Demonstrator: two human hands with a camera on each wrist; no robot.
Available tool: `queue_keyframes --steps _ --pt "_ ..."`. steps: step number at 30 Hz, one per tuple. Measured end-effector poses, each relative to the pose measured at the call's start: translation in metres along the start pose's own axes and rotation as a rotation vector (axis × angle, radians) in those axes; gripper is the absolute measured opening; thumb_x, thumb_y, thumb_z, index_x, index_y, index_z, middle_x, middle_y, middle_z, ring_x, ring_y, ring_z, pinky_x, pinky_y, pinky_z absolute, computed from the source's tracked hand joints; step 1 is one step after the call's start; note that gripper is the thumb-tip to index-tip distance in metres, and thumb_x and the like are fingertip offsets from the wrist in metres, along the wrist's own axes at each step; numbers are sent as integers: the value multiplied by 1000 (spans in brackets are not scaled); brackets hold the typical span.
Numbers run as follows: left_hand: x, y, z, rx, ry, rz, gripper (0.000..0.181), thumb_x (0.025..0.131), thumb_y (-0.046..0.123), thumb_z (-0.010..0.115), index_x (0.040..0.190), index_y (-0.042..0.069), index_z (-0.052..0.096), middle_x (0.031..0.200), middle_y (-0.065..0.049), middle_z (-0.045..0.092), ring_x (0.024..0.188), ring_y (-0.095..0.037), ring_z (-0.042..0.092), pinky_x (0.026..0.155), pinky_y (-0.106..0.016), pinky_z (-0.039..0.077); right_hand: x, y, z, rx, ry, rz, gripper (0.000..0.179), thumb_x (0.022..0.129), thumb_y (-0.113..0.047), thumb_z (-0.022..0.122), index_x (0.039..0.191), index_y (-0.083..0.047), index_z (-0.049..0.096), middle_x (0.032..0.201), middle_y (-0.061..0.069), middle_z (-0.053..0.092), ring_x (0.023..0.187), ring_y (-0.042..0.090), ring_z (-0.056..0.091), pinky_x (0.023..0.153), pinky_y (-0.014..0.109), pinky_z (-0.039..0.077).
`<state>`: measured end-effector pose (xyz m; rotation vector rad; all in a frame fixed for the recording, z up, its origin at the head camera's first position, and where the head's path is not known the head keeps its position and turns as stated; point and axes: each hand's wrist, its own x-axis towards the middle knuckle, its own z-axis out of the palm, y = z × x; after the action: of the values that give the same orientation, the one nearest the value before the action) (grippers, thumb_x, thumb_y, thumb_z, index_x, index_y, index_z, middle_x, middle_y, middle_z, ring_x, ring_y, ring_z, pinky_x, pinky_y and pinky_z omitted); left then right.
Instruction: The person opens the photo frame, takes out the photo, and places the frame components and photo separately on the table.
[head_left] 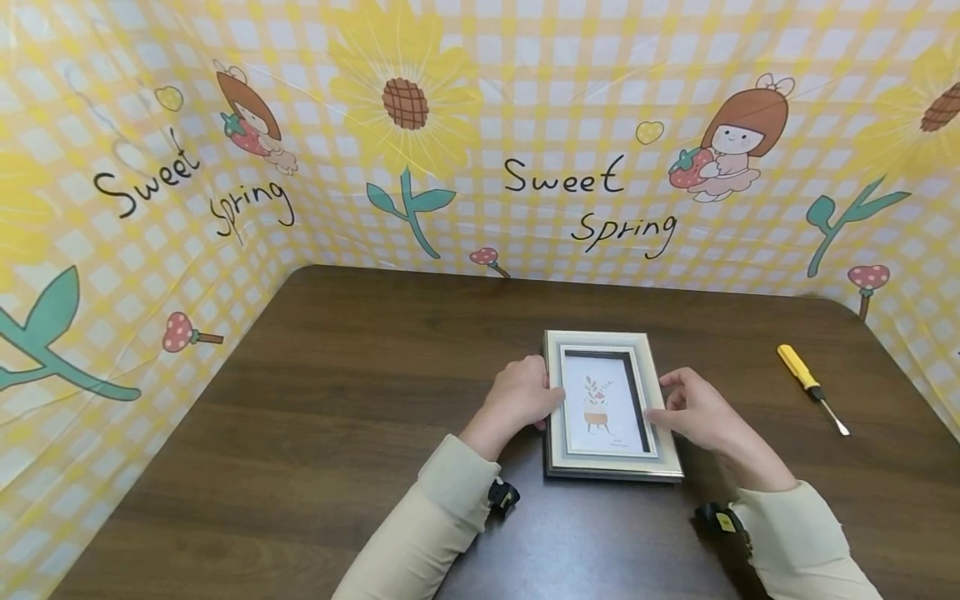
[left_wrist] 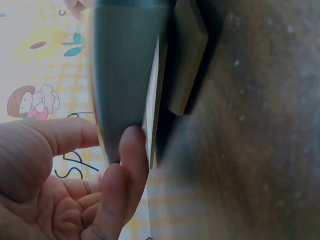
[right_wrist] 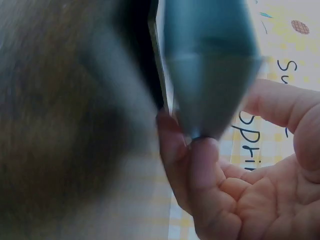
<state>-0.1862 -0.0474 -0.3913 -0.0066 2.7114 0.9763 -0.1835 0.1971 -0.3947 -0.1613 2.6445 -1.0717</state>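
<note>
A picture frame (head_left: 555, 454) with a pale, silvery border faces up near the middle of the table, showing a print (head_left: 597, 400) of a potted plant. My left hand (head_left: 517, 393) grips its left side, thumb on the border and fingers beneath. On the opposite side my right hand (head_left: 696, 410) holds the frame the same way. In the left wrist view, a thin backing board (left_wrist: 154, 125) shows under the frame's edge, and a brown flap-like piece (left_wrist: 191, 60) angles down below it. Fingertips of the right hand (right_wrist: 250, 195) press at the board's edge in the right wrist view.
To the right of the frame lies a screwdriver (head_left: 804, 375) with a yellow and black handle, its tip toward the near side. The dark wooden table (head_left: 337, 400) is bordered at the back and sides by a yellow checked cloth (head_left: 465, 217).
</note>
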Motion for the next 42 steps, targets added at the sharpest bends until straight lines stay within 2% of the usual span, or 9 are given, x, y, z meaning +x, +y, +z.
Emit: queue_keyframes --steps 4,8,11,16,20,25,29,36,42 --pt "1 2 2 36 29 -3 30 89 34 75 87 7 62 68 -5 64 56 -18 63 52 -27 47 0 -2 1 12 8 -13 56 88 -11 72 125 13 38 81 9 51 76 20 47 63 30 40" --pt "1 7 3 115 67 -23 55 83 42 79 116 3 59 94 -11 68 79 -23 65 68 -34 53 -1 -4 1 6 23 -28 59 87 -12 73 125 14 36 82 10 51 76 20 48 63 30 41" --pt "0 10 4 158 91 -31 66 82 44 80 126 2 55 106 -14 68 92 -28 66 73 -40 55 -1 -5 2 -13 23 -30 64 86 -15 75 126 14 35 83 12 51 75 20 49 62 30 41" --pt "-2 13 5 217 102 -41 71 82 43 78 132 0 51 106 -15 68 92 -29 66 66 -39 55 -2 -8 5 -12 9 -1 68 85 -16 77 127 14 32 86 14 50 76 21 50 62 29 43" --pt "-4 15 6 240 112 -41 75 82 41 79 137 -1 48 107 -16 68 92 -29 66 66 -40 55 -4 -10 8 10 23 9 69 84 -14 77 126 13 30 85 13 50 75 20 51 61 29 44" --pt "-7 16 6 266 136 -29 77 81 41 80 137 0 47 105 -15 69 91 -28 66 64 -40 56 -6 -13 10 24 37 7 69 83 -14 78 122 11 27 86 15 57 74 18 56 63 28 48" --pt "-8 17 6 252 144 -25 76 81 40 80 137 0 47 102 -15 69 85 -26 65 60 -37 54 -6 -15 10 16 38 16 70 83 -16 79 121 10 26 88 17 60 76 19 58 65 29 49" --pt "-7 17 6 213 150 9 72 85 42 77 136 -1 48 102 -16 70 88 -28 68 61 -38 54 -6 -14 5 -15 50 25 72 84 -18 79 126 12 28 93 20 57 81 24 58 65 30 48" --pt "-5 19 6 141 134 50 59 92 39 69 130 -4 51 100 -19 70 87 -31 70 65 -37 55 -6 -10 -2 -37 78 -20 70 85 -16 77 126 14 30 87 18 57 76 23 57 63 30 47"
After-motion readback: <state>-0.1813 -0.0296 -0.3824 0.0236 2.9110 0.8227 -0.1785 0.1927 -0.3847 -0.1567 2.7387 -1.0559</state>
